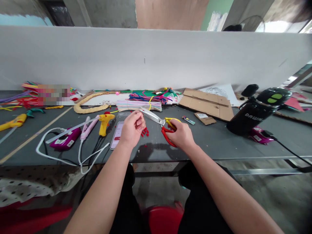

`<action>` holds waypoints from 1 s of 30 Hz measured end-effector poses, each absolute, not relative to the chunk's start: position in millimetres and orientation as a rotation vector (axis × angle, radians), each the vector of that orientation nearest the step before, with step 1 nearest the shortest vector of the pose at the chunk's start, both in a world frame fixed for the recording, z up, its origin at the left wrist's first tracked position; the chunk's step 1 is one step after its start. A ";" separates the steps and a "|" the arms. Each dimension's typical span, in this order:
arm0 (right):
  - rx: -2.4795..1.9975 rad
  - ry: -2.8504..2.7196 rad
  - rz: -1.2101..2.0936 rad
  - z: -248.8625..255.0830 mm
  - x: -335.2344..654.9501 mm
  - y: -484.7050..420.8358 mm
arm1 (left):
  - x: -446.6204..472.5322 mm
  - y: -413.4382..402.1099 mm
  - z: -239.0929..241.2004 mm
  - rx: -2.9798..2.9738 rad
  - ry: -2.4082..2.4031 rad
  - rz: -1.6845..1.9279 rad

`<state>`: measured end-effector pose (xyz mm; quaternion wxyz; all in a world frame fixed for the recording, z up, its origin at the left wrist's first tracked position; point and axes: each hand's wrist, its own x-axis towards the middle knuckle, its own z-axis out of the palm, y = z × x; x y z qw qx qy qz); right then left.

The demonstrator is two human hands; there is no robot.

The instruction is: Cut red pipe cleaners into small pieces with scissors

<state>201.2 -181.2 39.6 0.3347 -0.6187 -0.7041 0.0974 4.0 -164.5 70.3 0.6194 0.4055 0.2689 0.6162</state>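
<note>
In my right hand (pixel 184 133) is a pair of scissors (pixel 156 118) with one yellow and one red handle. Its blades point left and slightly away, and the tip reaches the fingers of my left hand (pixel 133 128). That hand is closed, thumb and fingers together; whatever they pinch is too small or hidden to make out. Below the blades, small red pieces (pixel 145 132) lie scattered on the grey table (pixel 207 143). A phone (pixel 116 136) with a lit screen lies beside my left hand, partly covered by it.
A yellow glue gun (pixel 104 123), a pink hair straightener (pixel 88 128) and looping cables lie at left. Behind my hands is a bundle of pale pipe cleaners (pixel 124 105). Cardboard (pixel 207 104), a lighter (pixel 188 120) and a tall black bottle (pixel 253 112) stand or lie at right.
</note>
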 end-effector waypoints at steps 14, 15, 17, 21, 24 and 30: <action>-1.580 -1.866 0.242 41.4 204.4 -182.8 | 2.8 -165.1 70.8 1.006 0.632 1.427; -1.592 -1.863 0.230 41.8 204.6 -183.0 | 2.8 -165.1 71.1 1.006 0.630 1.427; -1.614 -1.859 0.210 42.7 205.3 -183.2 | 3.0 -165.2 71.4 1.010 0.624 1.426; -1.665 -1.836 0.172 44.4 207.2 -183.0 | 3.2 -166.0 71.1 1.022 0.625 1.424; -1.680 -1.803 0.223 46.1 208.8 -182.7 | 3.2 -166.8 71.1 1.021 0.622 1.425; -1.551 -1.824 0.402 46.1 210.5 -183.5 | 3.2 -165.8 71.6 1.020 0.641 1.451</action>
